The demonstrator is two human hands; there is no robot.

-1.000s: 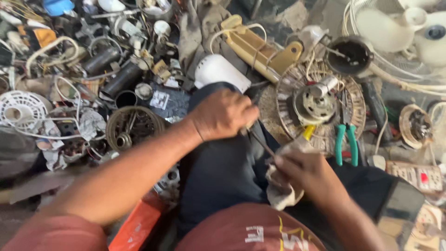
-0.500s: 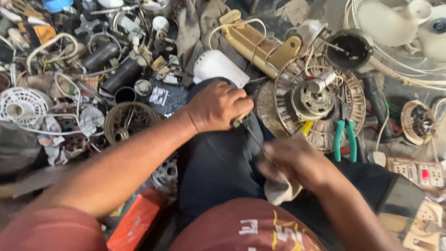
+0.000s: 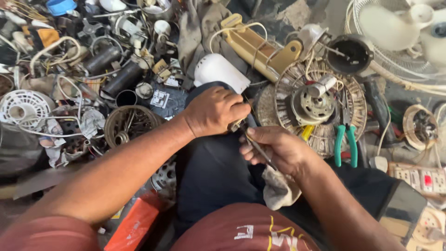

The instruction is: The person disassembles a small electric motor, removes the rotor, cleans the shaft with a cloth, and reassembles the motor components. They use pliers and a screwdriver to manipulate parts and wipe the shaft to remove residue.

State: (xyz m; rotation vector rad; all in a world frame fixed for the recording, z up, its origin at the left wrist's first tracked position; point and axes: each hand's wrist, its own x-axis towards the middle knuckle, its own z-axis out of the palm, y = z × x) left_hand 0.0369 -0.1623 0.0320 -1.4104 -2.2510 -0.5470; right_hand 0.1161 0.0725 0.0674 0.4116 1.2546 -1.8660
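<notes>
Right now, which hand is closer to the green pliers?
Right. The right hand sits just left of the green pliers, holding a thin rod and a rag. The left hand is farther left, over the dark-trousered knee.

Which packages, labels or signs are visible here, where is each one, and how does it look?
Orange package: bottom left, under the left forearm; flat, bright orange, with small white print.
Small label card: on the dark part above the left hand; square, white with dark marks.
Shirt print: bottom centre, on the red shirt; white and yellow marks.
No screens show.
</notes>
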